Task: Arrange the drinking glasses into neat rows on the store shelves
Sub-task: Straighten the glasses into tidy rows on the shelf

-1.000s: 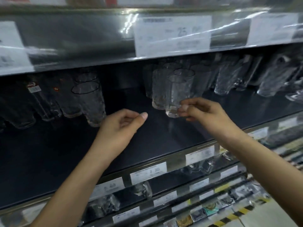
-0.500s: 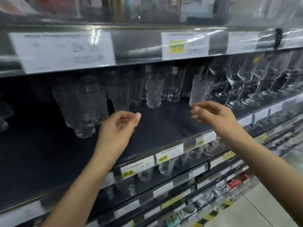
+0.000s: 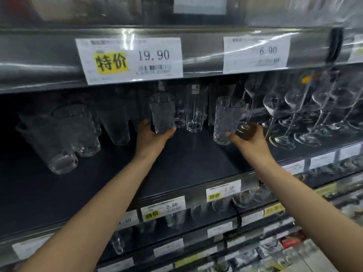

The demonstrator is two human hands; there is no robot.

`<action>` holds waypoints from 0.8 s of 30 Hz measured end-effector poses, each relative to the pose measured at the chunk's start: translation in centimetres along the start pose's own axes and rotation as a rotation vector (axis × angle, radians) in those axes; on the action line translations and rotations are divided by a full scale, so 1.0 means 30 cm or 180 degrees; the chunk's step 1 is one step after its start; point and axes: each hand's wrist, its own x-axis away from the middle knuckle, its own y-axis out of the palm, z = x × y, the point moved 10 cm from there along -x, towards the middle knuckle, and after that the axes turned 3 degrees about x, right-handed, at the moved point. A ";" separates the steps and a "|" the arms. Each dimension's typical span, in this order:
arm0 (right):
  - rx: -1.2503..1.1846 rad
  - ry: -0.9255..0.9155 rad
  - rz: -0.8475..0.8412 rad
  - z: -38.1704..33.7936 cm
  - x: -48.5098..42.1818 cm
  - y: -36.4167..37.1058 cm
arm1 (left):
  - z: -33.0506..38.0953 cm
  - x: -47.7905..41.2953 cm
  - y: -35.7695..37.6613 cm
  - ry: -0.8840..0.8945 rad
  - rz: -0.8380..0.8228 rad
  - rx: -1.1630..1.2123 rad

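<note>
Dark shelf board [image 3: 186, 165] is spread across mid-frame. The left tumbler [image 3: 162, 112] is gripped at its base by the left hand [image 3: 155, 136], the right tumbler [image 3: 225, 120] by the right hand [image 3: 251, 138]. Both are held mouth-up, long axes near vertical. Stemmed glasses [image 3: 284, 107] just right could be clipped; low grips could let tumblers tip.

Bare dark shelf board [image 3: 186, 163] lies open at the front; clear textured tumblers [image 3: 64, 134] crowd the left, stemmed wine glasses [image 3: 294, 114] the right, tall straight glasses [image 3: 195, 108] behind.
</note>
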 end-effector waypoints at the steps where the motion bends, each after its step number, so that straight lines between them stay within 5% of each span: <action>1: -0.0034 0.0006 -0.0056 -0.003 -0.011 0.014 | -0.006 -0.022 0.007 0.0033 0.0051 -0.0003; 14: -0.0308 -0.0167 -0.0333 -0.007 -0.150 0.146 | -0.080 -0.167 0.052 -0.0048 0.0392 -0.0208; 24: -0.0329 -0.0450 -0.0466 -0.081 -0.042 0.202 | 0.025 -0.030 -0.039 0.0074 -0.0101 -0.0472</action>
